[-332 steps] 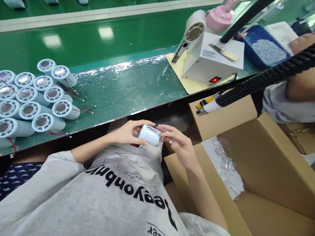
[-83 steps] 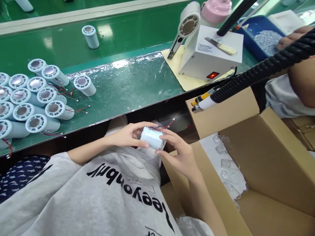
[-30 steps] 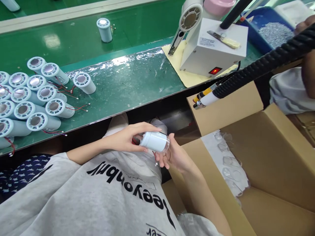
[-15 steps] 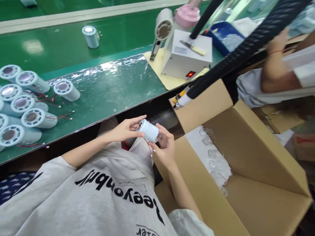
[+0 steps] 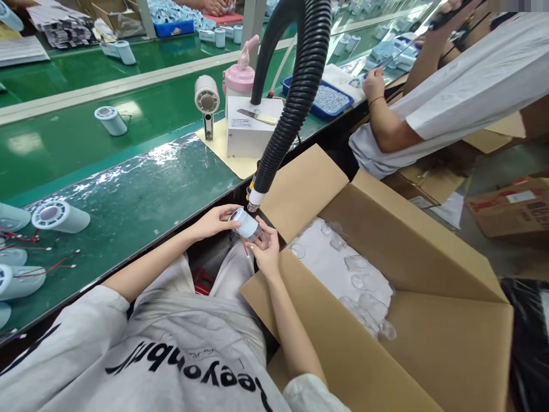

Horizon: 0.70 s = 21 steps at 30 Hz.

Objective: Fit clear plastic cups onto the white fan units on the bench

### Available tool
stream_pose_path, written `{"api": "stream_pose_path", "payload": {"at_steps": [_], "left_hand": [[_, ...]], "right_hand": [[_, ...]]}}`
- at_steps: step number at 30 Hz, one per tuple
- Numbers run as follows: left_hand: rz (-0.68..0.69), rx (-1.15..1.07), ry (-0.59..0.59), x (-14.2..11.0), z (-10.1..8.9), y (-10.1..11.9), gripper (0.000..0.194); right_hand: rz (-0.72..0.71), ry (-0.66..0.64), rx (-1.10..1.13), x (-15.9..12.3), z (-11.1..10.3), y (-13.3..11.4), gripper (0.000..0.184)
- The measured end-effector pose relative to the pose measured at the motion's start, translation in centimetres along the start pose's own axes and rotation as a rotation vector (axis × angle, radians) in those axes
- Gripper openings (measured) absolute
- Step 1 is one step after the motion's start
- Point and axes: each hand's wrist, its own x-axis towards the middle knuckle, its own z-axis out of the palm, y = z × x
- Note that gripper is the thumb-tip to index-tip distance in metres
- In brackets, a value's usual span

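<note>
A light-blue cylindrical fan housing (image 5: 246, 223) is held in front of my lap, tilted. My left hand (image 5: 217, 222) closes its fingers and thumb around the ringed end. At the other end, my right hand (image 5: 266, 249) grips a clear plastic cover (image 5: 258, 233) that sits against the housing; how far it is fitted I cannot tell. A short red wire hangs below. Just above the housing is the white nozzle (image 5: 256, 198) of a black ribbed hose (image 5: 295, 91). Several similar housings, one of them a pale-blue cylinder (image 5: 61, 217), lie on the bench to the left.
An open cardboard box (image 5: 446, 332) at my right holds several clear covers (image 5: 360, 280) on white sheet. On the bench stand a grey machine (image 5: 246, 137), a handheld fan (image 5: 207, 97) and a pink-lidded bottle (image 5: 239, 77). A co-worker's arm (image 5: 392, 123) is at right.
The view has swung right and up, showing more of the box and the co-worker. Both hands still hold the housing, now nearer the hose nozzle in view.
</note>
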Motion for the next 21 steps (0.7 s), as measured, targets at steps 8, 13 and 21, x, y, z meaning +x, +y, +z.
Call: {"api": "stream_pose_path", "payload": {"at_steps": [8,13,21], "left_hand": [[0.037,0.173,-0.219,-7.5,-0.4,3.1,0.074],[-0.038,0.06,-0.222,-10.5,0.3,3.5,0.08],[0.009,0.096,-0.187,-12.8,0.7,2.1,0.083]], "right_hand": [[0.216,-0.305,0.007,-2.6,0.3,-3.6,0.064],[0.258,-0.376,-0.134,-4.4,1.1,-7.2,0.049],[0.427,-0.381,-0.192,-5.9,2.0,-9.3,0.054]]}}
